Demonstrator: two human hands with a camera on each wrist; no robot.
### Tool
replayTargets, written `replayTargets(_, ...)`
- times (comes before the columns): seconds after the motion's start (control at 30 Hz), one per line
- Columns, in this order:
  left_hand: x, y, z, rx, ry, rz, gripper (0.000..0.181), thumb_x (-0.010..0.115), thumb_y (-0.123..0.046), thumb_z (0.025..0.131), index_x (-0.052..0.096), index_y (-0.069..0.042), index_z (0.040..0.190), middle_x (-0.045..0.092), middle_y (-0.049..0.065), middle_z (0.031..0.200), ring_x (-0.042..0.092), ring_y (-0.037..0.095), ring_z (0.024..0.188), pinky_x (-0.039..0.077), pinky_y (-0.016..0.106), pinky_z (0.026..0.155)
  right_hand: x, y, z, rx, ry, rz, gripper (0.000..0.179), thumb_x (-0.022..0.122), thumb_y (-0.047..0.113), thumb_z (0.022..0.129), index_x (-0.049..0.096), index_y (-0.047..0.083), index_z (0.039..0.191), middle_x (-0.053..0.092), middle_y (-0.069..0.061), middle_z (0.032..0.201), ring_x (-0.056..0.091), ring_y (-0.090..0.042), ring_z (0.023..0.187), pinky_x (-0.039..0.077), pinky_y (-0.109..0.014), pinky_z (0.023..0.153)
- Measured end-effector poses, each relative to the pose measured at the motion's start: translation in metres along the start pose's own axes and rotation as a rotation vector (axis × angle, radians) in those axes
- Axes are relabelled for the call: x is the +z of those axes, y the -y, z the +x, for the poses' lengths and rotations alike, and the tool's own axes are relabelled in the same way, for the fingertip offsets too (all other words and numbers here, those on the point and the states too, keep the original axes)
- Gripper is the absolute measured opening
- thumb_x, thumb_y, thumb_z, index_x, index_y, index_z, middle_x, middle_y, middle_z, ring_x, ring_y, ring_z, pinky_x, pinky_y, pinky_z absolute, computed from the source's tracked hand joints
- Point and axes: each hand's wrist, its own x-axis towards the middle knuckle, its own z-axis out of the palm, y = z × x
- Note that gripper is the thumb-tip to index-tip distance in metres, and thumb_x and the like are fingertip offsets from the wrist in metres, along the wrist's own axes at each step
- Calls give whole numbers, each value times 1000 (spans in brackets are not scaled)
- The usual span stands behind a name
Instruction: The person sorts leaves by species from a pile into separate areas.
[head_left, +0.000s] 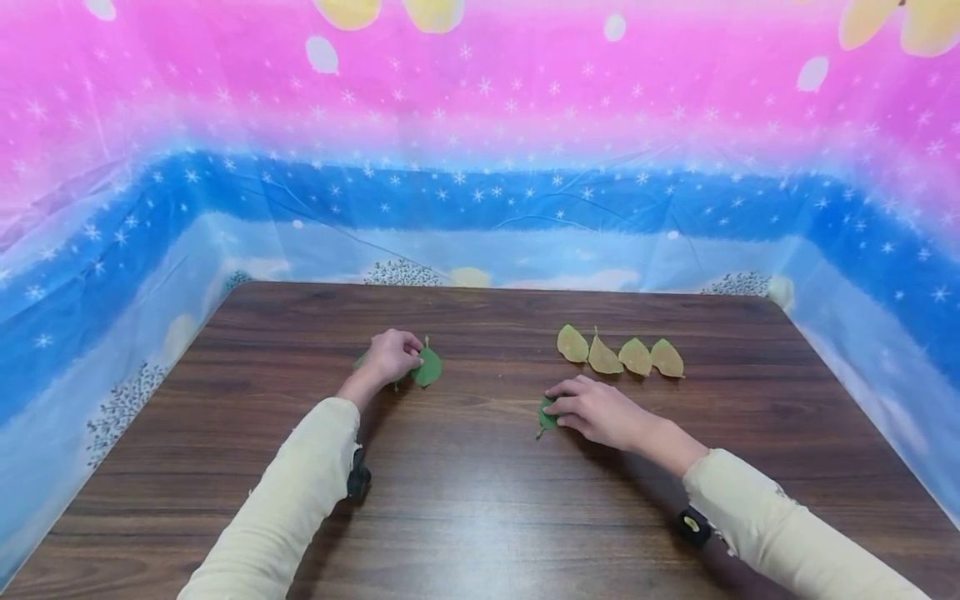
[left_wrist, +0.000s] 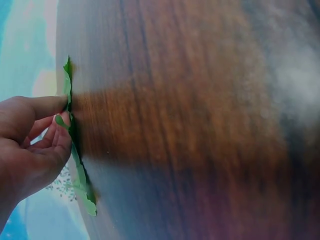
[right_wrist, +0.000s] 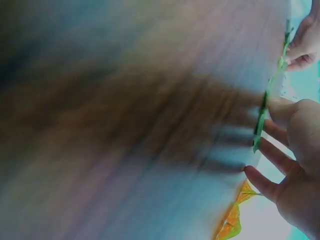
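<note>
My left hand [head_left: 392,357] is at the left of the table, thumb and fingertips pinching at the edge of a green leaf [head_left: 430,369]. More green leaf [left_wrist: 82,182] shows low along the tabletop in the left wrist view, partly hidden by this hand in the head view. Right of centre, my right hand [head_left: 600,410] reaches over another green leaf [head_left: 548,414], whose stem points toward me. Its fingers [right_wrist: 277,155] are spread and fairly straight, with the thumb and fingertips touching that leaf in the right wrist view.
Several yellowish leaves lie in a row beyond my right hand, among them a left one [head_left: 573,344] and a right one [head_left: 667,358]. The brown wood-grain table [head_left: 465,500] meets a pink and blue patterned cloth [head_left: 480,200] at the back and sides.
</note>
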Motion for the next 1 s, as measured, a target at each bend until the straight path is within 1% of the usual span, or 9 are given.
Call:
replayTargets(0.1,1,1,0,9,-3,1,20,65,0,87,65,10,105,68,14,90,62,32,93,6,59,112,-3,0,5,45,29,25,29,73,9,86,69,5,114,61,-12,118,58,-27,106,51,-41,85)
replayTargets(0.17,1,2,0,15,-7,4,20,65,0,87,66,10,105,68,14,89,62,32,93,6,60,112,-5,-1,8,73,51,39,34,74,10,86,67,4,118,60,-11,116,57,-26,105,51,-41,85)
replayTargets(0.27,1,2,0,19,-11,6,20,64,0,87,66,10,104,68,14,89,63,32,94,5,61,111,-8,-2,11,112,84,54,39,74,13,86,65,4,122,59,-9,112,57,-23,100,51,-36,78)
replayTargets(0.43,2,3,1,26,-15,8,20,64,0,87,65,10,105,68,14,90,63,32,94,5,62,111,-11,-7,14,154,115,100,35,76,18,84,69,5,116,59,-4,101,55,-18,88,48,-31,70)
replayTargets(0.53,2,4,1,28,-14,11,20,65,0,87,65,9,105,68,14,90,63,32,94,5,61,111,-11,-10,15,151,115,133,30,78,19,83,71,6,109,58,-2,95,55,-17,84,49,-31,69)
replayTargets(0.67,3,4,2,33,-19,20,19,65,-1,87,66,9,104,69,14,90,63,32,94,6,61,111,-11,-12,17,166,122,191,23,79,18,81,71,8,100,56,-2,95,56,-18,84,50,-32,71)
replayTargets(0.77,3,5,2,34,-23,26,19,65,-1,87,66,9,104,69,13,90,63,31,93,7,62,111,-13,-10,19,201,144,235,25,79,17,81,69,7,101,56,-4,98,57,-19,86,51,-32,72)
replayTargets(0.9,2,4,1,27,-19,20,20,64,-1,88,65,8,105,68,13,90,63,31,93,6,61,111,-15,-8,21,237,182,260,27,79,16,82,69,6,105,60,-2,101,59,-17,87,51,-31,72)
replayTargets(1.0,1,3,-1,20,-18,15,20,64,-1,88,65,8,106,67,13,91,62,31,93,5,61,111,-17,-7,22,255,212,286,21,77,16,83,68,8,100,64,3,94,59,-11,80,50,-28,67)
